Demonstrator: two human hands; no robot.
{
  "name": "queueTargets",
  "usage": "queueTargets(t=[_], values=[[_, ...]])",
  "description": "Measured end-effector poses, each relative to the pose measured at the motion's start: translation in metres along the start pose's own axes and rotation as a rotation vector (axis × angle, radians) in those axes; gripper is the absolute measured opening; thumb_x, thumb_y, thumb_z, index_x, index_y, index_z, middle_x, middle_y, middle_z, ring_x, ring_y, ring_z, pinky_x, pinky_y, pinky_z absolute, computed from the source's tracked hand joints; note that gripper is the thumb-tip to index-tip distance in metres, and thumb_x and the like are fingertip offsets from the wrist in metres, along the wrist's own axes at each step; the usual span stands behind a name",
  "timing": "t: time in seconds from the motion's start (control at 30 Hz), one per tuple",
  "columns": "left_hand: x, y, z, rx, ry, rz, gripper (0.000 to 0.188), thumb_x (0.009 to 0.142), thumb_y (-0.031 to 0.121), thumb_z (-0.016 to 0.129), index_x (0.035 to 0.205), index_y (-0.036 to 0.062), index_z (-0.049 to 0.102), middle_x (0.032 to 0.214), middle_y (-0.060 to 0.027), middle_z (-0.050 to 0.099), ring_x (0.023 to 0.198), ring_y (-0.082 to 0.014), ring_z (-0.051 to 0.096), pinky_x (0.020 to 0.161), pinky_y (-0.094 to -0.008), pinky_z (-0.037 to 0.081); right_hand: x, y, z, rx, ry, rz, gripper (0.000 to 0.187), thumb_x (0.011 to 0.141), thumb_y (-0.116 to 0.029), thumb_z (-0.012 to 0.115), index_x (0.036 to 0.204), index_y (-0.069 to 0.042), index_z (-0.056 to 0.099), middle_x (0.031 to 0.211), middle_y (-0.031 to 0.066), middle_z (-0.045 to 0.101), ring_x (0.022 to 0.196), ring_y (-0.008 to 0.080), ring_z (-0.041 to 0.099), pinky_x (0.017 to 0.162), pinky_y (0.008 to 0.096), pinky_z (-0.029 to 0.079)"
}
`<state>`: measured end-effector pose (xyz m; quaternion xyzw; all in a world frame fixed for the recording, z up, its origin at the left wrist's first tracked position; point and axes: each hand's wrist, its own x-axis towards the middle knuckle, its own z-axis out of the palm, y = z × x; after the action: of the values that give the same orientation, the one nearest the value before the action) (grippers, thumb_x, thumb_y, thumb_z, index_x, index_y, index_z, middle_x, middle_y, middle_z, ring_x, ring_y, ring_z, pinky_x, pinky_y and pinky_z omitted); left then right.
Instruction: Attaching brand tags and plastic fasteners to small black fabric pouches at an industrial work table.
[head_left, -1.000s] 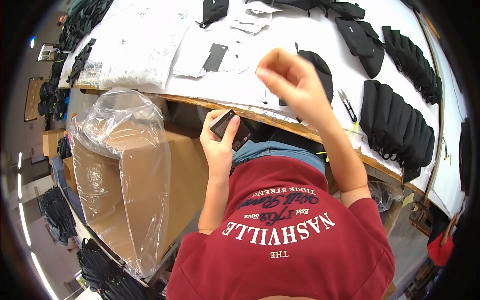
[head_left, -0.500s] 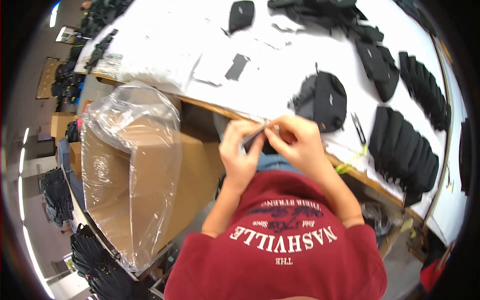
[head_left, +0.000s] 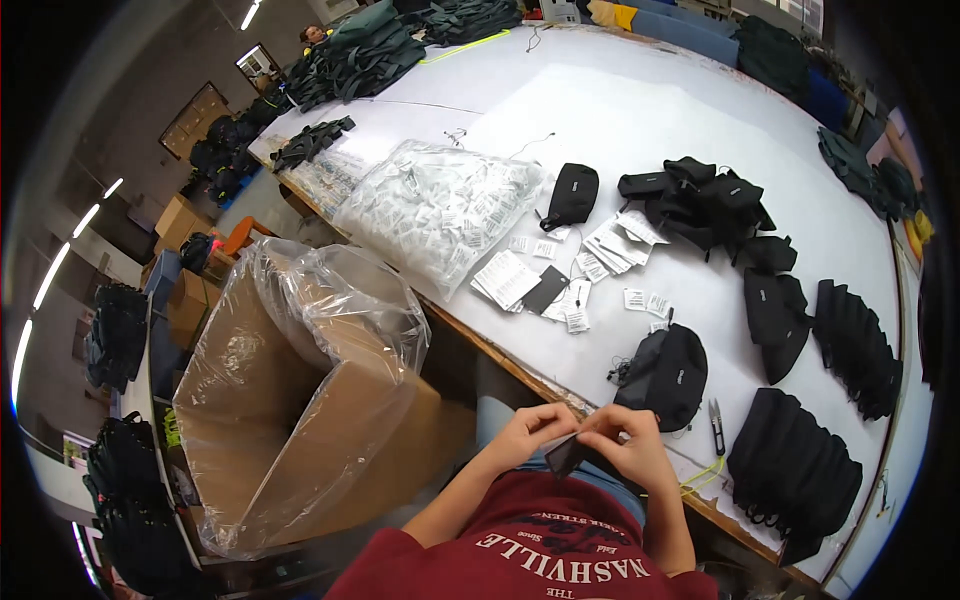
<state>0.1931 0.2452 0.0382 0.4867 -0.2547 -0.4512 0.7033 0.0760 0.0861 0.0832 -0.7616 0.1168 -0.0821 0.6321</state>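
My left hand [head_left: 535,428] and my right hand [head_left: 630,440] meet at the table's front edge, both closed in a pinch. A small black hang tag [head_left: 566,456] hangs where their fingertips come together; any string on it is too fine to see. Just beyond my right hand lies a black pouch [head_left: 675,380] with a dark cord bunch at its left. Small scissors [head_left: 717,428] rest to the right of that hand. Farther in lie a black card [head_left: 545,290], stacked white printed cards [head_left: 506,280] and fanned white labels [head_left: 615,243].
A large clear bag of white labels [head_left: 440,215] lies on the white table. Black pouches stand in rows [head_left: 795,465] at the right and lie heaped [head_left: 700,200] farther back. Left of me stands an open cardboard box [head_left: 350,440] with a clear plastic liner.
My view has tilted up, showing more of the table's far side. The black tag, formerly along my left fingers, now hangs between both hands.
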Motion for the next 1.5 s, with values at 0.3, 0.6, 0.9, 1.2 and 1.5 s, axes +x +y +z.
queueTargets(t=[0.3, 0.6, 0.9, 1.2, 1.5], values=[[0.013, -0.017, 0.025, 0.293, -0.161, -0.083, 0.009, 0.091, 0.011, 0.057, 0.087, 0.0030, 0.055, 0.077, 0.0022, 0.051, 0.073, -0.0039, 0.045, 0.064, -0.0196, 0.039, -0.036, 0.047, -0.007, 0.510, -0.015, 0.278, 0.013, 0.089, -0.019, 0.061, 0.088, -0.007, 0.058, 0.057, -0.0052, 0.048, 0.049, 0.0028, 0.043, 0.043, 0.0189, 0.032], [0.066, -0.048, 0.040, 0.809, -0.091, 0.052, 0.010, 0.088, 0.011, 0.060, 0.089, 0.0020, 0.057, 0.069, 0.0001, 0.055, 0.057, -0.0056, 0.046, 0.053, -0.0222, 0.038, -0.090, 0.049, -0.034, 0.463, 0.227, 0.453, 0.013, 0.087, -0.019, 0.062, 0.086, -0.007, 0.059, 0.063, -0.0054, 0.052, 0.055, 0.0019, 0.047, 0.047, 0.0171, 0.035], [0.068, -0.075, 0.053, 1.020, -0.100, 0.017, 0.020, 0.077, 0.020, 0.070, 0.077, 0.0048, 0.057, 0.054, -0.0038, 0.046, 0.049, -0.0157, 0.046, 0.049, -0.0306, 0.038, -0.102, 0.063, -0.028, 0.308, 0.529, 0.464, 0.011, 0.085, -0.015, 0.064, 0.086, -0.004, 0.061, 0.059, -0.0073, 0.048, 0.049, -0.0006, 0.038, 0.044, 0.0175, 0.026], [0.075, -0.073, 0.065, 0.551, -0.113, -0.104, 0.010, 0.079, 0.008, 0.070, 0.087, 0.0013, 0.068, 0.057, 0.0049, 0.051, 0.051, -0.0015, 0.038, 0.046, -0.0205, 0.030, -0.077, 0.055, -0.029, -0.080, 0.663, 0.352, 0.010, 0.081, -0.013, 0.064, 0.082, -0.003, 0.063, 0.049, -0.0048, 0.041, 0.048, 0.0019, 0.034, 0.045, 0.0224, 0.027], [0.076, -0.057, 0.072, 0.182, -0.211, -0.430, 0.020, 0.083, 0.012, 0.068, 0.098, -0.0011, 0.068, 0.074, -0.0001, 0.064, 0.063, -0.0019, 0.053, 0.056, -0.0162, 0.042, -0.080, 0.071, -0.031, 0.170, 0.650, 0.366, 0.008, 0.082, -0.010, 0.064, 0.083, -0.003, 0.062, 0.056, -0.0093, 0.042, 0.051, -0.0007, 0.032, 0.046, 0.0196, 0.022]])
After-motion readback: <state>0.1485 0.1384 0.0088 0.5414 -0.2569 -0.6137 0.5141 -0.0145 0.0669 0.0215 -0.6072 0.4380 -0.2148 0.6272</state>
